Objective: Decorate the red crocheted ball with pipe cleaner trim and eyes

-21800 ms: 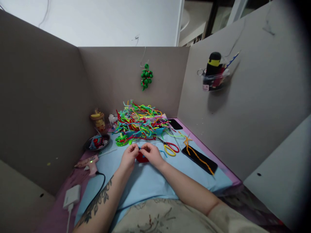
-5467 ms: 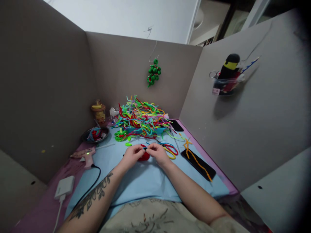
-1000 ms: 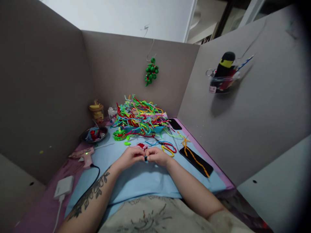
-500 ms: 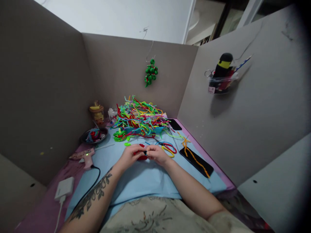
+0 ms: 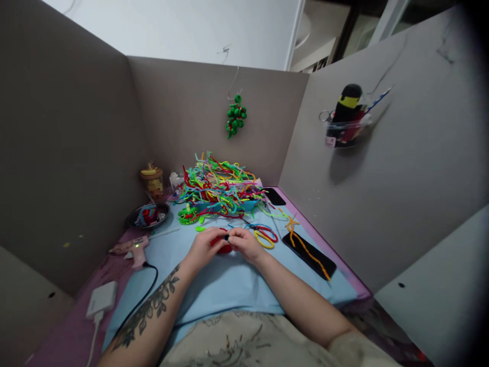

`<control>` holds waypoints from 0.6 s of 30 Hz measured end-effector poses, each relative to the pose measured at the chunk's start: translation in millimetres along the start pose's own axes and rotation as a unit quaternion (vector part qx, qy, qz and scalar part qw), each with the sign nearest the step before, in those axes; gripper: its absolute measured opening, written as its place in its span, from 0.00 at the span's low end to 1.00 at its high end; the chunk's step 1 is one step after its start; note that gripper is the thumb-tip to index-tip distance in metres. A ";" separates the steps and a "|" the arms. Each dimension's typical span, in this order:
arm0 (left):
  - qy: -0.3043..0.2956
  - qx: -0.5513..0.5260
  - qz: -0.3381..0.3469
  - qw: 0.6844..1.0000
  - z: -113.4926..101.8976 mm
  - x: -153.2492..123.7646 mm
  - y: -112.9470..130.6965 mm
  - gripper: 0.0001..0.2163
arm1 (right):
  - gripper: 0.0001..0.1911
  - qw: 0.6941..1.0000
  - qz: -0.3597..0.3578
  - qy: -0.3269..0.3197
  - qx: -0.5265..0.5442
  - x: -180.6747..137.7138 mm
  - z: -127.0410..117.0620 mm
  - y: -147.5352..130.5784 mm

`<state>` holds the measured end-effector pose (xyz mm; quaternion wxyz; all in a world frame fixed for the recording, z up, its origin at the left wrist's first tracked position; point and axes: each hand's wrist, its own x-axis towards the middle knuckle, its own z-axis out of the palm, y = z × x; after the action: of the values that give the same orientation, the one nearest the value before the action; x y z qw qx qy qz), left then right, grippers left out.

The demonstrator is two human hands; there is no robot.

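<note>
My left hand (image 5: 206,244) and my right hand (image 5: 245,243) meet over the middle of the blue cloth, fingertips pinched together. Between them is a small black piece (image 5: 226,238), too small to name and partly covered by the fingers. Just beneath lies a red fuzzy piece (image 5: 225,248), mostly hidden by my left hand. To the right of my fingers rest scissors (image 5: 266,237) with red and yellow handles. Beyond my left hand sit a small bright green piece (image 5: 200,229) and a green pipe-cleaner figure (image 5: 188,215) with eyes.
A big heap of coloured pipe cleaners (image 5: 221,186) fills a blue tray at the back. On the left are a pink glue gun (image 5: 138,251), a dark bowl (image 5: 163,215) and a white power block (image 5: 102,299). An orange pipe cleaner (image 5: 308,253) crosses a black phone (image 5: 324,263) at right.
My fingers have shifted slightly around the black piece, and a bit more of the red piece shows. The whole view has moved a little; other things stay put.
</note>
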<state>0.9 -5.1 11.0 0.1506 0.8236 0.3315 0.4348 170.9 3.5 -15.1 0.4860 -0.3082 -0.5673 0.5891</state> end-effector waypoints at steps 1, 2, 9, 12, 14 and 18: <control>0.003 0.004 0.003 1.000 0.3 -0.4 0.0 0.08 | 0.08 1.000 -0.004 0.000 -0.003 -0.4 0.8 0.1; 0.004 0.007 0.006 1.000 0.4 -0.8 0.1 0.08 | 0.08 1.000 -0.009 0.002 -0.007 -0.9 1.6 0.2; 0.015 0.010 0.008 1.000 1.4 -1.0 -0.7 0.08 | 0.09 1.000 -0.026 0.004 -0.016 -1.5 3.1 0.0; 0.020 0.004 0.004 1.000 1.0 -0.4 -1.2 0.07 | 0.11 1.000 -0.016 0.001 -0.014 -1.1 1.7 -0.2; 0.016 0.000 0.004 1.000 -0.1 -0.1 -0.8 0.07 | 0.12 1.000 -0.012 0.000 -0.010 -0.9 0.7 -0.5; 0.003 -0.011 0.010 1.000 -2.9 0.5 1.9 0.07 | 0.12 1.000 -0.007 -0.006 0.009 -1.0 -0.5 -0.8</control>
<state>-0.4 -6.2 14.0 0.1548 0.8238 0.3191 0.4423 171.8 2.6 -14.6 0.4895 -0.2958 -0.5672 0.5926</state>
